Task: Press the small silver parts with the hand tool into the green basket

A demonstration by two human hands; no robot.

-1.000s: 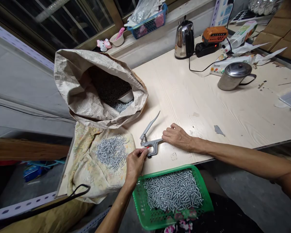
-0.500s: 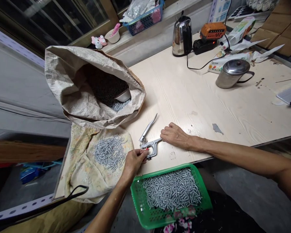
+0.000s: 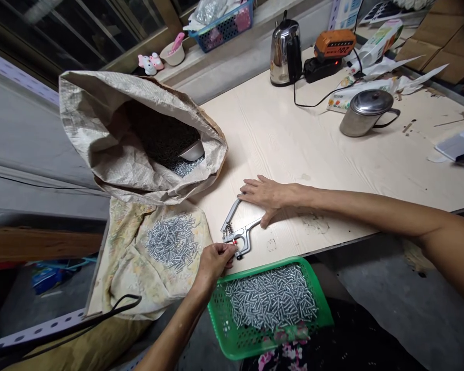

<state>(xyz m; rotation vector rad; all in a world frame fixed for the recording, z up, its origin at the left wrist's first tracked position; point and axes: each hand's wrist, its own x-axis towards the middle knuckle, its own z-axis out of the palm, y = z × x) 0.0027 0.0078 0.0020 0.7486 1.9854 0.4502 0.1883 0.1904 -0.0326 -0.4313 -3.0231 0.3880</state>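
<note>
Head view: grey pliers (image 3: 248,241), probably stiff and springy, lie just beyond the green basket (image 3: 316,281), best squeezed by both handles (image 3: 232,213), where the right hand (image 3: 268,197) spreads unclenched; what the left hand (image 3: 212,262) pinches I cannot tell.

The grey metal snap-fastener pliers (image 3: 248,238) lie on their side near the front edge of the bench (image 3: 286,147), their two handles spread apart in a V. A coil spring (image 3: 229,228) sits by the pivot; a small red piece (image 3: 234,242) shows at the C-shaped mouth.
</note>
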